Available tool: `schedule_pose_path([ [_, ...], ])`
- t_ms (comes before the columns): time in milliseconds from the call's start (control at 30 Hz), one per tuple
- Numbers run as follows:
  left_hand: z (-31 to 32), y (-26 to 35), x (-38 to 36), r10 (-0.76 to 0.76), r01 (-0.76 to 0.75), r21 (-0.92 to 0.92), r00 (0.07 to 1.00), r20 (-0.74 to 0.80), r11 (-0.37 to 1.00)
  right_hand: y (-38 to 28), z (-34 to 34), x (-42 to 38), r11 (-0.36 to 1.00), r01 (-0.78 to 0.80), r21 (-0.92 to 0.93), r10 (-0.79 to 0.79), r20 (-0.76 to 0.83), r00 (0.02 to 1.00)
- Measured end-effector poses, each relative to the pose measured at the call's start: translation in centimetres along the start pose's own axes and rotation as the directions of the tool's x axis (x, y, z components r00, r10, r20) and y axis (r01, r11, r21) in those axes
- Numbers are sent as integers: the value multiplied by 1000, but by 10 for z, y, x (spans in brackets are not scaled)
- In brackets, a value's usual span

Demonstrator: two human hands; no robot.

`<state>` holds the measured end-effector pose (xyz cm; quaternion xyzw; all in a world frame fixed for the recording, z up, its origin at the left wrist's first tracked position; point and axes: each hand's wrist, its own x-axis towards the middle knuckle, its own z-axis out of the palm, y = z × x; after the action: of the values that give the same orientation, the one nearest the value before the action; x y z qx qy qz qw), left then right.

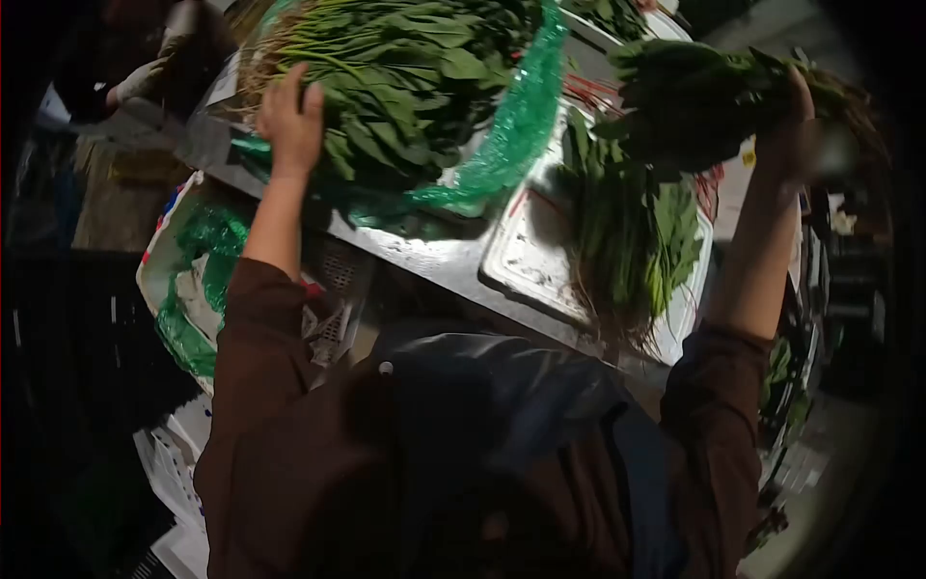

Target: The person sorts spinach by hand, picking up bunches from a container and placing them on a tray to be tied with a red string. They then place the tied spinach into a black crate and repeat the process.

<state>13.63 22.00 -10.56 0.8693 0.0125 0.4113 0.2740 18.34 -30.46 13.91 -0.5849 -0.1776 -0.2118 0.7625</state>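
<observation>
A large heap of leafy greens (405,87) lies on green plastic film (526,116), stems toward the left. My left hand (292,121) rests at the stem side of this heap, thumb apart from the fingers and nothing visibly gripped. Raised at the right, a bunch of leafy greens (690,101) hangs sideways in my right hand (793,130), its leaves pointing left and its roots right. The fingers are partly hidden there. Below that bunch, more greens with roots (627,236) lie across a white tray (535,246).
The tray and heap stand on a metal table (405,253). Left of it sits a white foam box (154,256) lined with green plastic. Another person's gloved hand (140,82) shows at the upper left. A plastic crate (338,299) is under the table edge.
</observation>
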Motion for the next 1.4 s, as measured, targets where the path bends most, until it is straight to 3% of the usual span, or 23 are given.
schedule_pose_path([
  [33,-4,5,3,61,-60,27,996,-64,998,-2,-9,-7,851,267,-452,-284,31,958],
  [67,-14,21,7,123,-115,65,983,-138,991,-3,-15,-14,456,434,-777,-488,190,852],
  [200,-23,145,-5,155,-147,48,949,-274,988,23,-52,-50,396,582,-711,-506,360,784],
  [267,-8,219,-24,85,-99,-549,995,-51,830,44,-67,-72,367,681,-634,-502,482,718],
  [300,9,245,-40,-26,175,-701,976,218,691,51,-71,-82,352,727,-590,-497,540,679],
  [333,27,270,-58,-75,456,-737,870,488,499,49,-69,-104,660,473,-584,-257,415,873],
  [367,36,299,-73,-89,755,-603,640,763,258,43,-67,-131,850,128,-511,48,317,947],
  [433,64,337,-105,-15,948,-305,308,951,87,51,-80,-170,394,619,-679,23,681,732],
  [467,68,355,-114,13,972,-208,208,978,107,42,-82,-189,321,604,-730,118,663,739],
  [533,82,375,-134,72,988,-152,149,986,27,31,-91,-223,174,556,-813,266,583,768],
  [567,99,373,-151,29,962,-242,240,970,127,31,-99,-234,101,522,-847,314,525,791],
  [633,94,392,-160,25,938,-327,327,945,115,25,-106,-240,219,452,-865,298,500,813],
  [733,98,401,-168,18,821,-474,494,869,318,13,-115,-244,337,423,-841,270,517,812],
  [767,104,395,-173,35,596,-477,601,798,646,14,-120,-246,374,413,-830,269,523,809],
  [833,110,389,-176,108,278,-305,552,827,911,21,-133,-254,378,405,-832,315,527,789],
  [900,105,393,-182,103,332,-341,568,817,880,22,-138,-256,362,460,-811,351,576,739],
  [1067,105,388,-174,111,524,-427,530,840,737,11,-124,-259,442,208,-873,281,355,892],
  [1133,101,392,-166,144,564,-457,511,847,688,21,-113,-263,277,286,-917,267,360,894],
  [1167,98,395,-162,175,602,-486,500,848,633,34,-116,-265,186,267,-946,419,322,849],
  [1267,101,375,-149,132,696,-403,410,902,594,57,-126,-266,139,224,-965,521,263,812],
  [1300,105,364,-148,5,635,-297,420,908,713,57,-125,-266,131,221,-966,520,257,814],
  [1367,124,323,-165,194,18,-323,767,611,946,53,-124,-268,129,253,-959,495,283,822],
  [1400,127,311,-170,198,-134,-151,788,582,979,52,-124,-267,113,248,-962,495,271,826],
])
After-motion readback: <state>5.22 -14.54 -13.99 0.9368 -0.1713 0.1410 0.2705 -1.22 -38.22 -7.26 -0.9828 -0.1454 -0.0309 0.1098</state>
